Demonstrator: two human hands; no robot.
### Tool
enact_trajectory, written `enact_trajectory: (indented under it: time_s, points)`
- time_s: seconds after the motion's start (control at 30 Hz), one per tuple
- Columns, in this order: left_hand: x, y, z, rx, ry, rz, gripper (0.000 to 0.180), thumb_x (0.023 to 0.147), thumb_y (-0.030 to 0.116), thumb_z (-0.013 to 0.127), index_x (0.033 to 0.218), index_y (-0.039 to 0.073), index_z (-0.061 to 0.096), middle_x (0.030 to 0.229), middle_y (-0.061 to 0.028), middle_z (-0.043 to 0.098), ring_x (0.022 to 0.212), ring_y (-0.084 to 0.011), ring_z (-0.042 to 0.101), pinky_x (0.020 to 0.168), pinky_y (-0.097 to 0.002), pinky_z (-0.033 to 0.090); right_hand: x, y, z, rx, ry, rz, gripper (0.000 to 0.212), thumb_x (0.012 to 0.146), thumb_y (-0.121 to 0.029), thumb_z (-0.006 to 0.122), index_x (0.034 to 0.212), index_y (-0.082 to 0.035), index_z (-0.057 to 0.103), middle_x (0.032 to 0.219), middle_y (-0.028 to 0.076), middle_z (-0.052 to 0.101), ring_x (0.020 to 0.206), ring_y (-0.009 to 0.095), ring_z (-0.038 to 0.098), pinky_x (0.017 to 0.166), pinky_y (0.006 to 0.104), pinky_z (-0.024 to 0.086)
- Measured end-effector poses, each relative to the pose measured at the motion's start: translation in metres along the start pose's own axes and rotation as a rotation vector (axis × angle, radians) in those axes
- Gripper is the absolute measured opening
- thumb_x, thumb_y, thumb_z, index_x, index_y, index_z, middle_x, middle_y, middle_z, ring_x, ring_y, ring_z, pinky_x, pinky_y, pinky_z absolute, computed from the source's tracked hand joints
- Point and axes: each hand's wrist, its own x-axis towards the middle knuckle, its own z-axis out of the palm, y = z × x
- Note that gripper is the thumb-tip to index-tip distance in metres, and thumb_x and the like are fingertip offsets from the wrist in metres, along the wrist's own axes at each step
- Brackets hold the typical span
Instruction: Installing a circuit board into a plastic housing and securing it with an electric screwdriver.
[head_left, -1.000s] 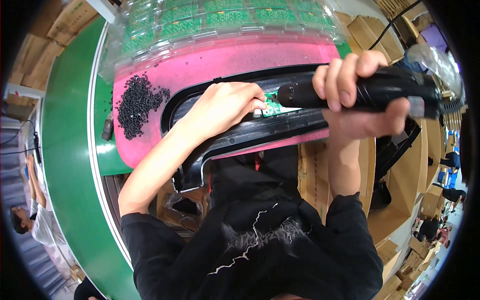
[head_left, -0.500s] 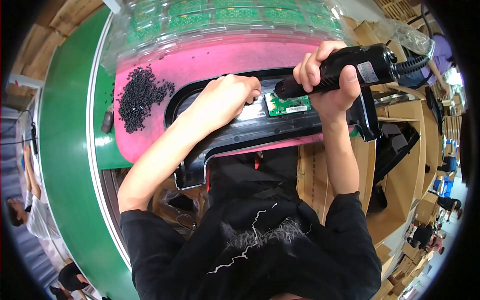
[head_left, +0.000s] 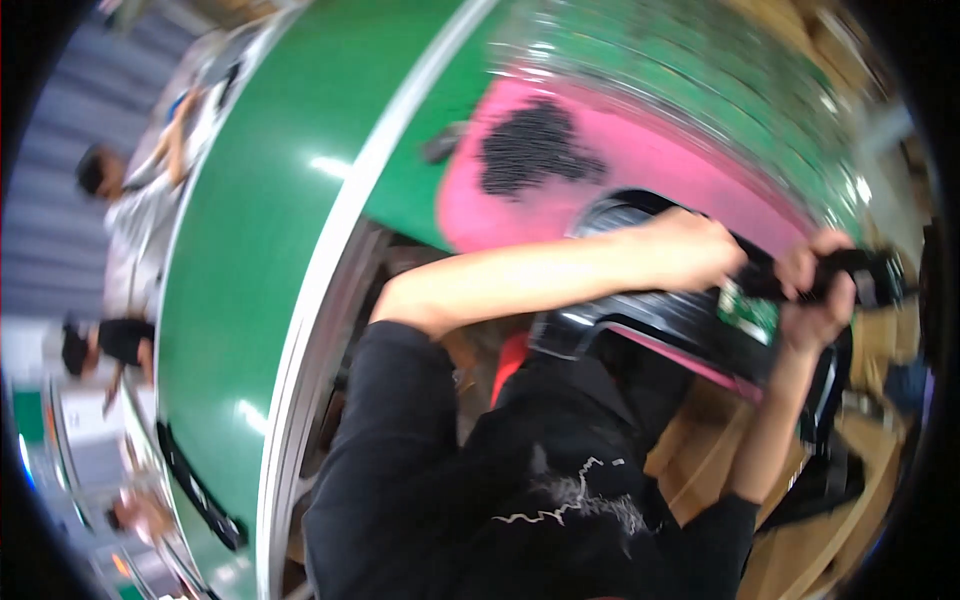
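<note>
My right hand [head_left: 815, 300] is wrapped round a black electric screwdriver [head_left: 870, 278], held almost level with its nose toward my left hand. Beside that nose, my left hand [head_left: 690, 250] has its fingers curled together; anything pinched in them is hidden, and the picture is smeared. Just below the nose lies a green circuit board [head_left: 748, 316] inside a long black plastic housing [head_left: 675, 315]. The housing rests on a pink mat [head_left: 640, 130], partly covered by my left hand and forearm.
A heap of small black screws [head_left: 530, 148] lies on the mat's left part. Behind the mat stand clear plastic trays [head_left: 690, 75] with green boards. A green bench [head_left: 250, 180] runs along the left, with people beyond it. Cardboard [head_left: 850, 520] is at the lower right.
The view has swung left, so bench and mat appear turned and shifted right. My left hand has come to the screwdriver's nose, by the board. My right hand still grips the screwdriver.
</note>
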Motion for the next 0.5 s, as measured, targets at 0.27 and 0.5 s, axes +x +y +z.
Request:
enact_trajectory:
  time_s: [0.27, 0.5]
  points:
    - [0.002, 0.006, 0.006, -0.064, -0.023, -0.017, 0.023, 0.077, 0.033, 0.072, 0.085, 0.011, 0.071, 0.079, -0.0117, 0.069, 0.079, -0.0338, 0.067, 0.068, -0.0456, 0.052, -0.024, -0.028, -0.018, 0.094, -0.002, -0.277, 0.057, 0.079, -0.055, 0.064, 0.097, -0.003, 0.05, 0.068, 0.0, 0.043, 0.056, 0.01, 0.039, 0.06, 0.0267, 0.03]
    - [0.01, 0.007, -0.007, -0.396, 0.007, 0.179, 0.017, 0.083, 0.021, 0.066, 0.087, 0.005, 0.068, 0.08, -0.0118, 0.068, 0.08, -0.0319, 0.066, 0.069, -0.0424, 0.05, -0.027, -0.044, -0.008, 0.198, -0.006, -0.295, 0.057, 0.075, -0.052, 0.07, 0.097, -0.005, 0.046, 0.066, 0.0, 0.045, 0.054, 0.01, 0.041, 0.058, 0.0269, 0.031]
